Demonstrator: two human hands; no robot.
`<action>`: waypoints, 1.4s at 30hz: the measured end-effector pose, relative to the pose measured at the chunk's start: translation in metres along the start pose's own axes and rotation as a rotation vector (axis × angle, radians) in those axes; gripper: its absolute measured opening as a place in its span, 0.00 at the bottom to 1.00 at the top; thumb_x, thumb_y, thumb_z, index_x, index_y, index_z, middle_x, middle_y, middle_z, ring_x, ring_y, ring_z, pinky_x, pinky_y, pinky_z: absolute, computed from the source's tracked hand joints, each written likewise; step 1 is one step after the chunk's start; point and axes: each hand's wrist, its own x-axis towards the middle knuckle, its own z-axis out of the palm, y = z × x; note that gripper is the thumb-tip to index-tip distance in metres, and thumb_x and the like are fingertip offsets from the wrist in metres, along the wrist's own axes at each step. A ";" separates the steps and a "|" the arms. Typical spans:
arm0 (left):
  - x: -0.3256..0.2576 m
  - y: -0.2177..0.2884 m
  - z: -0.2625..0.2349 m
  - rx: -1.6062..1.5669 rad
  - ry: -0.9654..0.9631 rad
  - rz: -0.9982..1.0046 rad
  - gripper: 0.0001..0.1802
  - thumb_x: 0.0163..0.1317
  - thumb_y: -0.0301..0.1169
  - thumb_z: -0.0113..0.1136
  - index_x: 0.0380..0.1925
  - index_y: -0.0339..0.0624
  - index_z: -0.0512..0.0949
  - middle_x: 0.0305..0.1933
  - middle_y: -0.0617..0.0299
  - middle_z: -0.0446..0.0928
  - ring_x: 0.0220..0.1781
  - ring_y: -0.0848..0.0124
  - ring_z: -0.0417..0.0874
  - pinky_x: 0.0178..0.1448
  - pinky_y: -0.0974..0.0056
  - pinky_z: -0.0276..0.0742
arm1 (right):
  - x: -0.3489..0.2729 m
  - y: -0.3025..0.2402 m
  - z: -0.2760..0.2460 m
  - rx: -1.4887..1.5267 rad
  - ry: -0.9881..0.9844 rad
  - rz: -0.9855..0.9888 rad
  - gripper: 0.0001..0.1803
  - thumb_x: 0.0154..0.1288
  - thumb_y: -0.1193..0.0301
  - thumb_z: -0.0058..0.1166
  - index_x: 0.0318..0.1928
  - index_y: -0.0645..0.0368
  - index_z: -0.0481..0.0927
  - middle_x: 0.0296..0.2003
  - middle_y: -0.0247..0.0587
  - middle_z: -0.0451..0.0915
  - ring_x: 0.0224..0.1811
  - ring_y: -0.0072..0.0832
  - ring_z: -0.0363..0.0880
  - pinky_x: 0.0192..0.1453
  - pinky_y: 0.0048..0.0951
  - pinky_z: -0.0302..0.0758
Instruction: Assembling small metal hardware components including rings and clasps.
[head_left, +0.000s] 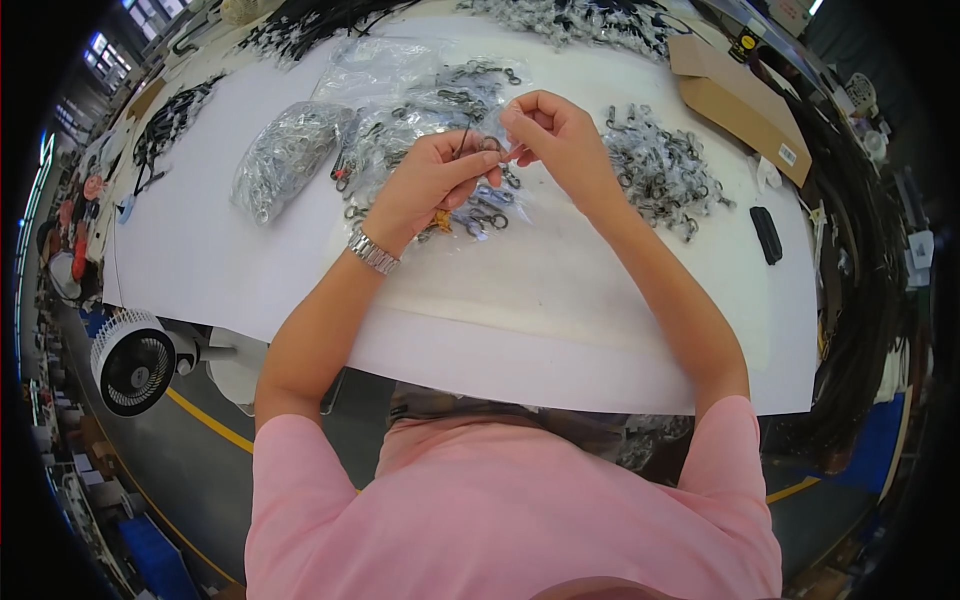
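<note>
Over the white table, my left hand [425, 185] is closed, thumb against fingers, around a small dark metal ring piece [490, 144] that shows partly above the fingers. My right hand [565, 145] pinches at the same spot, its fingertips almost meeting the left ones. Whatever sits in that pinch is too small and covered to name. Beneath and behind both hands spreads a heap of metal ring clasps [487, 212] with clear plastic film. To the right lies another pile of ring clasps [655, 165], mixed with clear wrapping.
A filled clear plastic bag [285, 160] lies left of the hands. Dark cords [180, 120] lie farther left. At the right are an open cardboard box [740, 105] and a black oblong case [766, 235]. A fan [140, 365] stands beside the table's near left edge [230, 325].
</note>
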 end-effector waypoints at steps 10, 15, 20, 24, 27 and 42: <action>-0.009 0.006 0.015 0.013 -0.009 0.019 0.11 0.72 0.32 0.64 0.45 0.35 0.82 0.35 0.64 0.85 0.18 0.88 0.63 0.21 0.78 0.54 | -0.021 -0.003 -0.003 0.328 0.211 0.123 0.17 0.72 0.63 0.65 0.54 0.60 0.84 0.37 0.29 0.82 0.41 0.17 0.79 0.51 0.25 0.79; -0.009 0.004 0.019 0.049 -0.010 0.020 0.11 0.71 0.31 0.65 0.46 0.35 0.82 0.34 0.64 0.85 0.18 0.88 0.63 0.22 0.78 0.54 | -0.049 -0.004 0.015 0.457 0.185 0.202 0.17 0.75 0.62 0.61 0.52 0.64 0.86 0.40 0.31 0.84 0.45 0.21 0.81 0.53 0.28 0.80; -0.010 0.001 0.023 0.045 -0.063 -0.011 0.10 0.69 0.30 0.66 0.45 0.35 0.83 0.33 0.63 0.86 0.18 0.88 0.63 0.22 0.78 0.55 | -0.064 -0.001 0.012 0.527 0.151 0.260 0.17 0.77 0.61 0.58 0.53 0.64 0.86 0.40 0.32 0.84 0.40 0.20 0.79 0.53 0.26 0.79; -0.008 -0.007 0.021 0.077 -0.070 -0.005 0.09 0.69 0.29 0.66 0.44 0.35 0.83 0.33 0.63 0.86 0.18 0.88 0.64 0.22 0.77 0.55 | -0.072 0.003 0.022 0.537 0.222 0.291 0.17 0.77 0.61 0.58 0.53 0.63 0.85 0.40 0.32 0.84 0.38 0.19 0.78 0.52 0.24 0.78; -0.009 -0.004 0.026 0.103 -0.070 -0.011 0.10 0.69 0.29 0.66 0.45 0.34 0.83 0.33 0.63 0.87 0.18 0.88 0.64 0.22 0.77 0.55 | -0.074 0.010 0.013 0.558 0.205 0.270 0.17 0.77 0.61 0.57 0.52 0.62 0.85 0.42 0.32 0.85 0.41 0.20 0.79 0.53 0.24 0.77; -0.017 0.005 0.043 0.040 0.104 -0.016 0.10 0.72 0.30 0.63 0.46 0.35 0.87 0.27 0.73 0.76 0.20 0.88 0.61 0.23 0.76 0.53 | -0.082 0.019 -0.001 0.509 0.365 0.357 0.18 0.75 0.57 0.61 0.49 0.61 0.86 0.49 0.36 0.88 0.50 0.24 0.84 0.60 0.28 0.77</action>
